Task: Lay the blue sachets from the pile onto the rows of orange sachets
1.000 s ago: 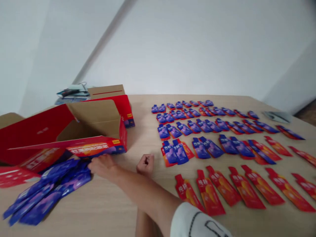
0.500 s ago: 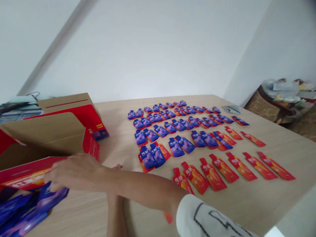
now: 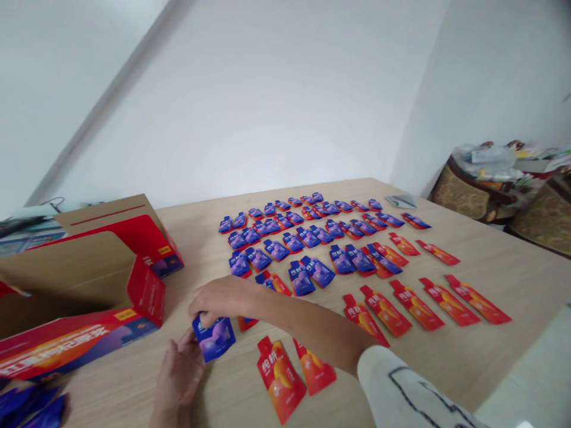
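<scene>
**Purple, Red and Orange on Pale Wood**

Purple pouch (image 3: 214,337) with a paler violet blotch. Red pouches (image 3: 280,380) with orange swirls and white lettering. Rows of purple sachets (image 3: 285,235) edged in red. Red carton (image 3: 75,342), brown inside, purple-orange print. Light wood-grain table (image 3: 499,267). White sleeve (image 3: 401,392), black line pattern.

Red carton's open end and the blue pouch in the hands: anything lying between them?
Nothing: the head view shows only bare wooden table between the red carton and the blue pouch, which the right hand and left hand hold.
</scene>
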The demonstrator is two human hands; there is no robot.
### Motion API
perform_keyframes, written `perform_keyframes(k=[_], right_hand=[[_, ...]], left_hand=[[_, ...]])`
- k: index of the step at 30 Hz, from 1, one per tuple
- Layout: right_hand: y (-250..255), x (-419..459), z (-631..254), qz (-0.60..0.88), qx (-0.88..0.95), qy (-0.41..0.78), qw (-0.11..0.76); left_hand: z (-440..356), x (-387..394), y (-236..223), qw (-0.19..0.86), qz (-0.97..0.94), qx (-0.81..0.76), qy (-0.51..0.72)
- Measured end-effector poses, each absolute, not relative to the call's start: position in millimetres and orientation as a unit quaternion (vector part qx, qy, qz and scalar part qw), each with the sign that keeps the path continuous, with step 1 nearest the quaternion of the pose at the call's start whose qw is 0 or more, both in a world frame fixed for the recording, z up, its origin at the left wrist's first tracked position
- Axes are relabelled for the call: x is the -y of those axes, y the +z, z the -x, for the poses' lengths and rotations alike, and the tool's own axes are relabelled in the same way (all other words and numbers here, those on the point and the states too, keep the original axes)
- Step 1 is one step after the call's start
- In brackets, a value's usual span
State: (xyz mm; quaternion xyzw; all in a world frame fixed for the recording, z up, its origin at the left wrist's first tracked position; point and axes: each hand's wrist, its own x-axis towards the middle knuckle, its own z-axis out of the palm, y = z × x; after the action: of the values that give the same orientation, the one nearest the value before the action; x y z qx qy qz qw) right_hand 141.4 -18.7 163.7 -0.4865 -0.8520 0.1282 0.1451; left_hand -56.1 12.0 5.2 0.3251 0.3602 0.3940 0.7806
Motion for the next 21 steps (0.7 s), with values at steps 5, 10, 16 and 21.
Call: perform_keyframes(k=[5, 10, 16, 21], right_hand=[[153.9, 13.4, -143.4, 0.454, 0.874, 0.117, 0.127], [132.2, 29.0, -142.3, 0.507, 0.801, 0.128, 0.292], [97.2, 66.2, -140.5, 0.57, 0.717, 0.23, 0.329], [92.5, 78.5, -140.8, 0.595, 0.747, 0.165, 0.249]], left_hand=[[51.5, -8.3, 6.0, 0.74, -0.412, -0.368, 0.384], [47.9, -7.3, 11.7, 0.72, -0.393, -0.402, 0.407], [49.7, -10.8, 14.5, 0.698, -0.348, -0.415, 0.468], [41.0, -7.4, 11.5, 0.72, -0.341, -0.394, 0.459]])
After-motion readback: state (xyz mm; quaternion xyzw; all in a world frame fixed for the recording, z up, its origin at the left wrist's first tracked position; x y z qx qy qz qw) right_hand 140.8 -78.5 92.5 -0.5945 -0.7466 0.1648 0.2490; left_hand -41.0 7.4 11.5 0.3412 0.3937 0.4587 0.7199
